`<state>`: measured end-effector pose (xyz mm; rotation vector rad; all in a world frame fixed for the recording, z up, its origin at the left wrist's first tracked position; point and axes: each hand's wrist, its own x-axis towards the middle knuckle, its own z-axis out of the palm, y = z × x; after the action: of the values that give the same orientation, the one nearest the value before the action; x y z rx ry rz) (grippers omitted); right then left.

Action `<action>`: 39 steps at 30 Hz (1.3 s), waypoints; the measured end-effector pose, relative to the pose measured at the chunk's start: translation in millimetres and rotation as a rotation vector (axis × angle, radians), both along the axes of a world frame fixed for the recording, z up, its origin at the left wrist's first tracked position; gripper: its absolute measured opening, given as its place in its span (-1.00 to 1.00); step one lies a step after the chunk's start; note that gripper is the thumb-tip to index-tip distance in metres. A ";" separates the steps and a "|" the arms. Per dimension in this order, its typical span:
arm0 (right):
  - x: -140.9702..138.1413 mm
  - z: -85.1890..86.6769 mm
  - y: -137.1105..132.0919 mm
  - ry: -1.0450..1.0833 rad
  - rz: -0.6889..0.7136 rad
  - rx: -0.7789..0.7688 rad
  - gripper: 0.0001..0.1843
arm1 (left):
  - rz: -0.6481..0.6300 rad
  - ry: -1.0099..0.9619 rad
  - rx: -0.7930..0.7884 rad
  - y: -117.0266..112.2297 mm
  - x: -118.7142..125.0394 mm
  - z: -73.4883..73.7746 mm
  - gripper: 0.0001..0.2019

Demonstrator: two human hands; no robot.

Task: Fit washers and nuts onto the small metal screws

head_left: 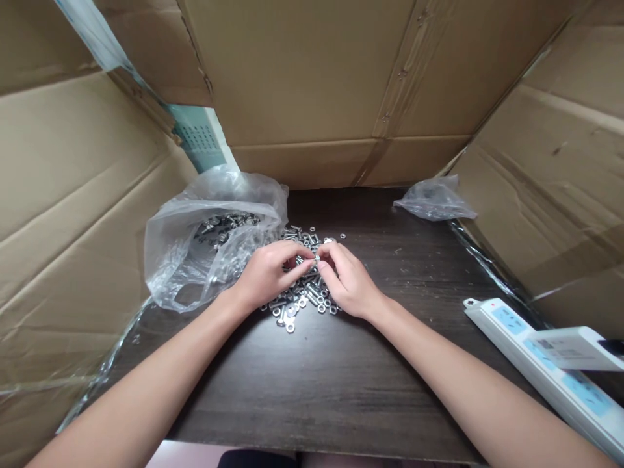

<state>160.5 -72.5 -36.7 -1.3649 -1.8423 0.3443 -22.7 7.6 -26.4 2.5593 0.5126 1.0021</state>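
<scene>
A pile of small metal nuts, bolts and washers (297, 305) lies on the dark wooden table (316, 383). My left hand (268, 273) and my right hand (348, 279) meet above the pile, fingertips pinched together on a small metal piece (316, 259), a nut or washer. Both hands are closed in a pinch. A clear plastic bag (205, 253) holding more metal hardware lies just left of my left hand, its mouth facing the pile.
Cardboard walls (73, 195) enclose the table on the left, back and right. A smaller crumpled plastic bag (433, 201) lies at the back right. A white power strip (546, 364) with a white plug block on it lies at the right front.
</scene>
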 end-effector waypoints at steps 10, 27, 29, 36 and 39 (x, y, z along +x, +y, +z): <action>0.6 -2.8 2.2 -0.025 0.012 0.014 -0.87 | 0.005 -0.016 -0.020 0.4 -0.8 0.0 -0.91; 0.6 -2.6 0.4 0.016 0.000 0.020 -0.94 | -0.005 -0.013 -0.009 -0.3 -0.2 0.9 -0.93; 0.5 -2.7 0.7 0.016 0.002 0.014 -0.94 | -0.006 -0.007 -0.015 0.0 -0.2 0.3 -0.93; 0.6 -1.5 1.2 -0.001 0.009 0.004 -0.88 | -0.013 -0.007 -0.013 -0.2 0.3 -0.5 -0.93; 0.7 -1.2 1.2 -0.010 0.014 0.003 -0.85 | -0.013 -0.007 -0.017 -0.9 0.0 -0.5 -0.92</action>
<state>161.2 -71.3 -37.9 -1.3544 -1.8604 0.3423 -22.7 6.7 -26.9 2.5397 0.4995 0.9982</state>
